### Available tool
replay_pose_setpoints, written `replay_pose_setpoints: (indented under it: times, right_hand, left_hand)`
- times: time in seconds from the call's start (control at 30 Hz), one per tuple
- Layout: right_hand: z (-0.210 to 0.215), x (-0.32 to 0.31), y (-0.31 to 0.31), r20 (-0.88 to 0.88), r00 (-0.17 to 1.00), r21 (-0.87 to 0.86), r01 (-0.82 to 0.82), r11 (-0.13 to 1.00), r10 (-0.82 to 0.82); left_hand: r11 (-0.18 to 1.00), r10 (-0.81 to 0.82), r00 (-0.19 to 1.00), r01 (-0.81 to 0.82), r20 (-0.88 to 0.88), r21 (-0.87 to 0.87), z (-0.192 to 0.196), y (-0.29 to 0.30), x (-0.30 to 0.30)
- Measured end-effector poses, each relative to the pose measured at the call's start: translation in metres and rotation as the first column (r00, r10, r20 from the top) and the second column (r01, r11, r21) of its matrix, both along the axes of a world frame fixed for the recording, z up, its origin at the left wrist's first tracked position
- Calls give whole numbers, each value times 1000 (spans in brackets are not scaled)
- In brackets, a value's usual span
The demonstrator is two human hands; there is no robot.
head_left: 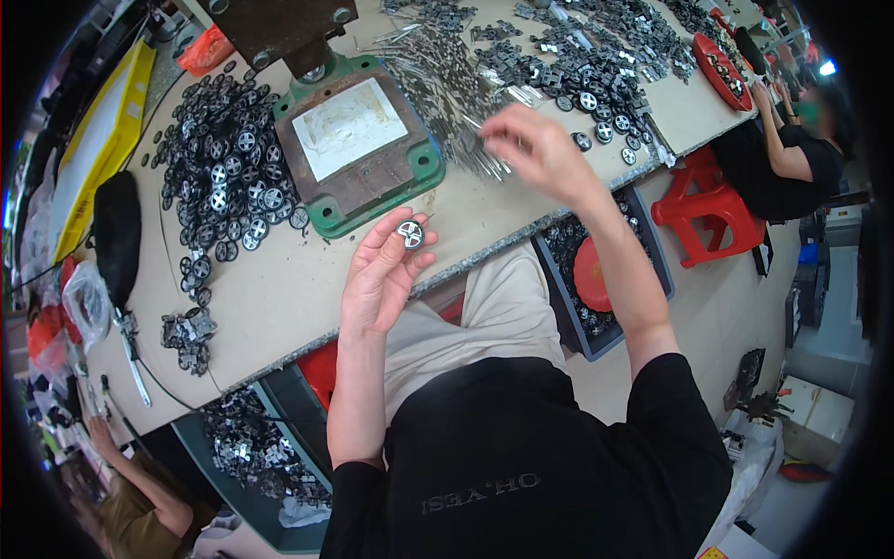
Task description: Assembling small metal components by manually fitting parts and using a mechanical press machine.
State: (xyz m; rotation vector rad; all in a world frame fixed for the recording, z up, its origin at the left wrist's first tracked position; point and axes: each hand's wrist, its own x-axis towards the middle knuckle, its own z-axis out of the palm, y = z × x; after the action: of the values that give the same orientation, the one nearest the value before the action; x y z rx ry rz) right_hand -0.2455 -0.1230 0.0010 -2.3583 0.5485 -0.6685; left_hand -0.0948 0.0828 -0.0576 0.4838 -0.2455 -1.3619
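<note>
Black wheel [410,235] with a silver cross on its face sat at the fingertips of the left hand [377,279], in the one head view, over the near edge of the table [484,210]. Thumb and fingers gripped it lightly, its patterned side turned up, probably to keep the hub in sight and free of the palm.

Taking the left hand as the dial's centre, the right hand [549,154] hung between 1 and 2 o'clock, its fingers curled at the edge of the thin metal rods [428,65]. Whether it had closed on a rod I could not tell; the fingertips were blurred.

A green-based press [424,172] stood at 12 o'clock, with a pale plate [349,126] on its bed. It seemed set centrally so that either hand could come to it easily. At 10 o'clock lay a heap of wheels [219,177], likely put on that side to suit the left hand, while the rods and, beyond them at 1 o'clock, the dark bracket parts [559,61] suited the right. A grey bin [596,349] sat below the table at 3 o'clock, apparently tucked close to the seat for easy reach.
</note>
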Motion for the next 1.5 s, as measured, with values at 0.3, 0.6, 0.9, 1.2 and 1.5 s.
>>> replay_pose_setpoints:
  times: [0.3,0.6,0.9,1.2,1.5]
  right_hand:
    - [-6,-13,62,-145,986,7,-77,997,77]
    - [-6,-6,60,-205,976,335,-5,942,78]
    - [-17,-1,73,309,944,850,-220,478,-114]
    - [-17,-1,74,374,915,860,-280,427,-153]
    - [-17,0,80,387,908,830,-267,490,-161]
  left_hand:
    - [995,60,995,-66,86,74,12,17,-6]
    - [982,123,983,-140,138,123,16,21,-13]
    - [959,188,944,-236,269,155,18,14,-19]
    - [958,185,943,-236,278,161,18,13,-20]
    - [954,207,916,-266,345,135,14,14,-22]
